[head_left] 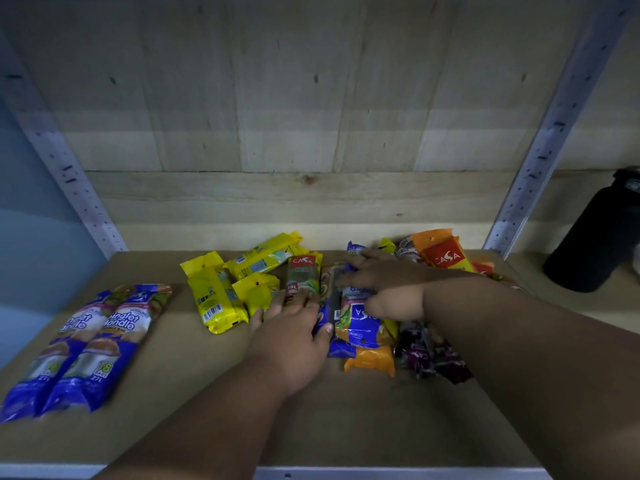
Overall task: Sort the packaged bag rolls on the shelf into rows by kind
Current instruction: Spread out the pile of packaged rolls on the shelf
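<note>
I'm digging both hands into the mixed heap on the wooden shelf (214, 410), left hand (291, 344) splayed flat bracing packs, right hand (384, 285) curling its fingers (349, 271) round a blue plastic-wrapped bag roll (356, 320), probably headed for the two matching blue packs (86, 348) lined up far left.

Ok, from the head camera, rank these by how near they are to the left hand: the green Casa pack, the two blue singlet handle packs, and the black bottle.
1. Green Casa pack: just past the left hand, at its fingers.
2. Blue singlet handle packs: far left of the shelf.
3. Black bottle: farthest, beyond the right upright.
</note>
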